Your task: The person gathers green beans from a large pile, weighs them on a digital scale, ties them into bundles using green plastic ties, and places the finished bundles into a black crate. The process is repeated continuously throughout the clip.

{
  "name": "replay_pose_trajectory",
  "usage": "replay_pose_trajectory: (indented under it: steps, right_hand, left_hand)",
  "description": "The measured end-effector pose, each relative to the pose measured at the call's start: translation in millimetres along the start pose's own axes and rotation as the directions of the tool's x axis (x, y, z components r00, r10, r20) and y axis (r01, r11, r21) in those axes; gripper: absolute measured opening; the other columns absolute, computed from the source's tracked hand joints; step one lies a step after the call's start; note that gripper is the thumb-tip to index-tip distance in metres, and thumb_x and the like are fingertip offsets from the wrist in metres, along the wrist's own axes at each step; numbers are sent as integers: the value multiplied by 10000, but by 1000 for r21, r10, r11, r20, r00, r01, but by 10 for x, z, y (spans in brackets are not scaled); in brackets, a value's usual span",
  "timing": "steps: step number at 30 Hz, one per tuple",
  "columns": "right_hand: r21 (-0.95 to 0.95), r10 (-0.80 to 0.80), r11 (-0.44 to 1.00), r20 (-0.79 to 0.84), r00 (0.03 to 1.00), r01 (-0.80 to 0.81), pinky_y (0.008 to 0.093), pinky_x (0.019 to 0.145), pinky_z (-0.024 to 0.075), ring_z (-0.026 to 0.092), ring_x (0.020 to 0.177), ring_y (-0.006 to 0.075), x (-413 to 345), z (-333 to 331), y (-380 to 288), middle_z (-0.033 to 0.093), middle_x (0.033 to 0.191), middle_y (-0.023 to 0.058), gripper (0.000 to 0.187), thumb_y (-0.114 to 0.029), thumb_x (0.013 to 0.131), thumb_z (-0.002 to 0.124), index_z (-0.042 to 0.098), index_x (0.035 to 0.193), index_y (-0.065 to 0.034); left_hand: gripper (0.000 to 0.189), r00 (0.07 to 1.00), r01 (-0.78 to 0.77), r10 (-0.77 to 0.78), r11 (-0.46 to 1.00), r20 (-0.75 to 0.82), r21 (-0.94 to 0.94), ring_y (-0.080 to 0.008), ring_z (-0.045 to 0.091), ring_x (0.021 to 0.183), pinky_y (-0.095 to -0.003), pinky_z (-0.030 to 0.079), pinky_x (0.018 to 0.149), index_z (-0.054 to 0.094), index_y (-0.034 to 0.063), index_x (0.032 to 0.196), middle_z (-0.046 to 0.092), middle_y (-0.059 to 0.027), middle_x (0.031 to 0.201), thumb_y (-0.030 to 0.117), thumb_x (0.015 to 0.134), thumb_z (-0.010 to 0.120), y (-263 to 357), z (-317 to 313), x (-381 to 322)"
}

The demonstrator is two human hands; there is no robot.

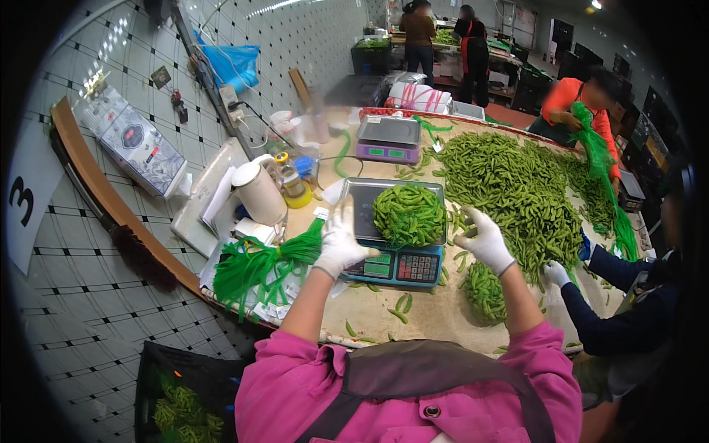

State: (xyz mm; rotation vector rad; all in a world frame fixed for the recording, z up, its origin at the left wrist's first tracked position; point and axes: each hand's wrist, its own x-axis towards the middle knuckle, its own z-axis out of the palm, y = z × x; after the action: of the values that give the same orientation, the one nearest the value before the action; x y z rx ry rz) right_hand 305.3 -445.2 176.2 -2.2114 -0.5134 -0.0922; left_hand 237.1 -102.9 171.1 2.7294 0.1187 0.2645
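A green mesh bag full of bean pods (409, 215) rests on the metal pan of a blue digital scale (363, 221), whose display is lit. My left hand (343, 239), in a white glove, is spread at the scale's left side and holds nothing. On the other side my gloved right hand (485, 238) is apart from the bag, thumb and fingers parted. Below that hand a second filled mesh bag (483, 292) lies on the table, partly hidden by my forearm. A bundle of empty green mesh bags (266, 260) with white tags lies left of my left hand.
A large heap of pods (504, 194) covers the table's right part. Behind my scale stands a purple scale (389, 138). A jug (259, 191) and a yellow-lidded bottle (289, 177) are at left. Co-workers' gloved hand (556, 273) and orange sleeve (606, 138) are at right. A black crate (191, 365) sits below.
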Motion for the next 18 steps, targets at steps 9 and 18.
replay_pose_trajectory:
  steps: [9,18]
  right_hand:
    - [410,263,876,33,964,-253,305,773,581,682,872,165,-993,480,-91,669,1100,113,525,-92,806,773,604,1297,-11]
    - [543,463,731,49,885,-413,270,641,585,669,827,125,-1925,425,164,685,1024,85,396,-140,864,742,643,1211,24]
  left_hand:
    - [1124,966,-257,245,944,-84,-204,-346,131,1551,-616,118,1202,319,186,1560,223,-150,1663,482,638,890,935,508,883]
    - [160,973,98,219,-119,70,-988,-109,304,555,-286,352,578,520,124,890,381,42,715,175,1039,552,1132,290,1354]
